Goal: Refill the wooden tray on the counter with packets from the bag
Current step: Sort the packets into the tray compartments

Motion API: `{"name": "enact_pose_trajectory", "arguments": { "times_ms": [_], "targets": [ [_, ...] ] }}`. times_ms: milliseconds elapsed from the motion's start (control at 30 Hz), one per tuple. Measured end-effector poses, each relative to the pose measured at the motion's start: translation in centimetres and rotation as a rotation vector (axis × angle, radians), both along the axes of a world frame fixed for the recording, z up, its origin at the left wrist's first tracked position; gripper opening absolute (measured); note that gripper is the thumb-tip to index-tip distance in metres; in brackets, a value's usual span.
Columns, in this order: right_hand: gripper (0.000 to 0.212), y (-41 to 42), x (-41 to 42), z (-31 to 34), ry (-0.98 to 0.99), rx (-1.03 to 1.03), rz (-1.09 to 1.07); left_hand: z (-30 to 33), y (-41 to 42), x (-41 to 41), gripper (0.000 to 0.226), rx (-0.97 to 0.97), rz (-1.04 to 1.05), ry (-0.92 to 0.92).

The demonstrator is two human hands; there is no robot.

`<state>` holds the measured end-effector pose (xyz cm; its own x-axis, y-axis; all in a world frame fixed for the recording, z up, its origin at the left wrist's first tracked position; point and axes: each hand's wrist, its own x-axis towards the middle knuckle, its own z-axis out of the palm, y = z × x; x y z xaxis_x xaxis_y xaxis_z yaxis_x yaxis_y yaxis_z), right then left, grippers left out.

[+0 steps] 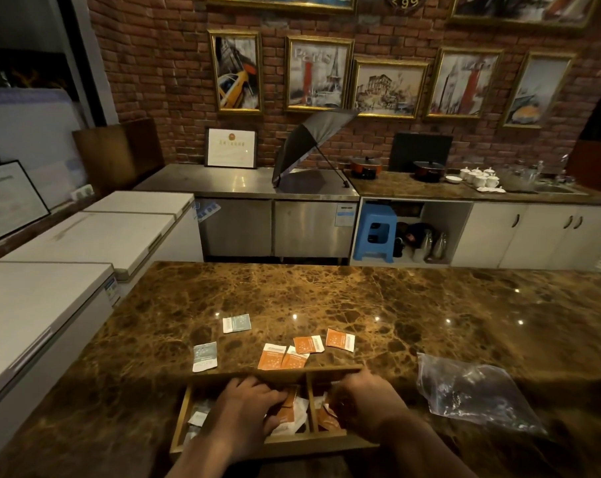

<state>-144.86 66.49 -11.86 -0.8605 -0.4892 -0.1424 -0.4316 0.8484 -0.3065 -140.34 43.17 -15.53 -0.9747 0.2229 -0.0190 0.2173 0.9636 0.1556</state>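
A wooden tray [180, 426] with compartments lies at the near edge of the marble counter [395, 305]. My left hand [247, 405] is inside its middle compartment, fingers closed on an orange packet [287, 408]. My right hand [364, 398] reaches into the right compartment over more orange packets [326, 420]; whether it grips one is hidden. Pale blue packets [199, 414] lie in the left compartment. Several orange packets [340, 339] and two pale blue ones [205, 356] lie loose on the counter behind the tray. A clear plastic bag [475, 391] lies flat to the right.
White chest freezers [51, 305] stand along the left of the counter. Across the aisle a steel worktop holds an open black umbrella [309, 143], and a back counter carries pots and white cups [478, 175]. A blue stool [375, 232] sits under it.
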Motion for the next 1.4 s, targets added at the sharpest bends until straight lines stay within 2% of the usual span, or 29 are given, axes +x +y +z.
{"name": "enact_pose_trajectory", "arguments": {
  "times_ms": [100,200,367,500,600,733,867,1033,1100,1200,1300,1400],
  "targets": [
    [0.016,-0.6,-0.2,-0.5,0.006,0.001,-0.045,0.2,-0.4,-0.2,0.046,0.011,-0.034,-0.013],
    [0.015,-0.6,-0.6,-0.5,0.051,-0.093,-0.149,0.6,-0.9,-0.2,0.039,0.163,-0.013,0.039],
    [0.023,-0.2,-3.1,0.6,0.079,-0.208,-0.285,2.2,-2.2,-2.6,0.028,0.39,0.197,0.126],
    [0.026,0.5,-6.1,0.0,0.069,-0.161,-0.357,2.4,-3.3,-6.4,0.025,0.347,0.28,0.117],
    [0.026,1.0,-8.4,-0.6,0.089,-0.08,-0.318,1.8,-3.4,-9.1,0.029,0.263,0.273,0.054],
    [0.029,0.9,-11.7,-2.3,0.09,-0.099,-0.233,0.4,-3.2,-12.0,0.043,0.121,0.216,-0.067],
    [0.041,0.3,-14.2,-3.4,0.014,0.008,-0.134,-1.2,-2.9,-13.4,0.062,0.027,0.128,-0.16],
    [0.033,0.5,-15.6,-4.4,0.027,0.045,-0.076,-1.8,-3.2,-14.3,0.073,-0.057,0.088,-0.148],
    [0.025,0.5,-15.6,-4.7,0.083,0.039,-0.067,-1.9,-3.3,-14.2,0.07,-0.057,0.086,-0.121],
    [0.024,0.3,-15.2,-4.6,0.109,0.027,-0.076,-2.0,-3.6,-13.5,0.062,-0.033,0.119,-0.089],
    [0.019,0.3,-14.6,-4.1,0.126,-0.029,-0.134,-2.4,-4.0,-12.8,0.038,-0.008,0.118,-0.015],
    [0.019,0.8,-13.9,-2.9,0.131,-0.105,-0.22,-2.4,-3.8,-12.1,0.026,0.042,0.152,0.052]
  ]
}}
